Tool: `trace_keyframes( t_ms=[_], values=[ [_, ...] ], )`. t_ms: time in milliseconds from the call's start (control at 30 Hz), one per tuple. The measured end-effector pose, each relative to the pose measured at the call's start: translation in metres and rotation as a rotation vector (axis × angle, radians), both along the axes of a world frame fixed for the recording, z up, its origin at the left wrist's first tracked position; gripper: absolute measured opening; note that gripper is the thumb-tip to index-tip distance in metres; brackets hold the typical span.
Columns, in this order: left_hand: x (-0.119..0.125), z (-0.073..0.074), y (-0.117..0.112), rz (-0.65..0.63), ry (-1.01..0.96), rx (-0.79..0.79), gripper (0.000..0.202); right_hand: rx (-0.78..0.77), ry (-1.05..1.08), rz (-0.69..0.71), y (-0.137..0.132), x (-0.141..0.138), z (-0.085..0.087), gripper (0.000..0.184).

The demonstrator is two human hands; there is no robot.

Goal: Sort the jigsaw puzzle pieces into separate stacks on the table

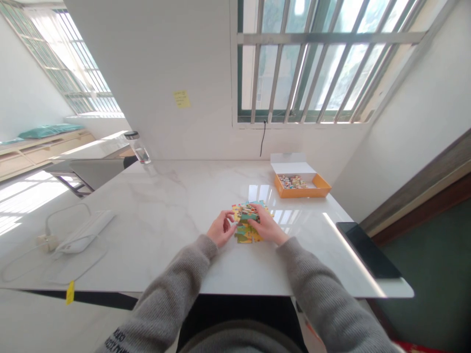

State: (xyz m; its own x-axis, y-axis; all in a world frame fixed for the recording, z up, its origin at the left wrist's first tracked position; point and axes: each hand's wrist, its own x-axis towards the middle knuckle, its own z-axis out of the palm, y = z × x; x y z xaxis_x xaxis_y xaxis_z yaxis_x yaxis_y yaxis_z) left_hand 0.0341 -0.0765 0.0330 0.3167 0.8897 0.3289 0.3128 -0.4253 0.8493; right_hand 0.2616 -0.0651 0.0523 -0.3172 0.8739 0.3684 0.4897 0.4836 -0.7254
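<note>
A patch of joined, brightly coloured jigsaw pieces (245, 230) lies flat on the white marble table (154, 206), between my two hands. My left hand (222, 228) sits at its left edge, with the fingertips touching the pieces. My right hand (267, 224) lies over the upper right part, its fingers on a green-toned piece (247, 216). That hand hides part of the patch, so I cannot tell whether it grips the piece.
Beyond my right hand, an orange box tray (302, 187) holds several loose pieces, with its white lid (289, 163) raised behind. A black tablet (368, 250) lies at the right edge. A glass bottle (139, 148) stands far left, and a white cabled device (84, 232) lies near left.
</note>
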Motion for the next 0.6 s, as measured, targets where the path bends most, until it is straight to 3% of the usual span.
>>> trace_keyframes(
  t_ms=[100,267,467,600],
  values=[
    [-0.003,-0.003,-0.001,-0.061,0.211,0.157,0.03,-0.004,0.097,-0.161,0.016,0.031,-0.002,0.046],
    [-0.005,-0.011,0.001,-0.139,0.514,0.309,0.051,0.043,0.074,-0.29,0.031,0.069,-0.01,0.046],
    [-0.005,-0.016,0.007,-0.156,0.598,0.378,0.056,0.008,0.025,-0.268,0.028,0.056,-0.02,0.044],
    [-0.005,-0.012,0.006,-0.091,0.572,0.447,0.062,0.026,0.034,-0.246,0.023,0.042,-0.021,0.044]
  ],
)
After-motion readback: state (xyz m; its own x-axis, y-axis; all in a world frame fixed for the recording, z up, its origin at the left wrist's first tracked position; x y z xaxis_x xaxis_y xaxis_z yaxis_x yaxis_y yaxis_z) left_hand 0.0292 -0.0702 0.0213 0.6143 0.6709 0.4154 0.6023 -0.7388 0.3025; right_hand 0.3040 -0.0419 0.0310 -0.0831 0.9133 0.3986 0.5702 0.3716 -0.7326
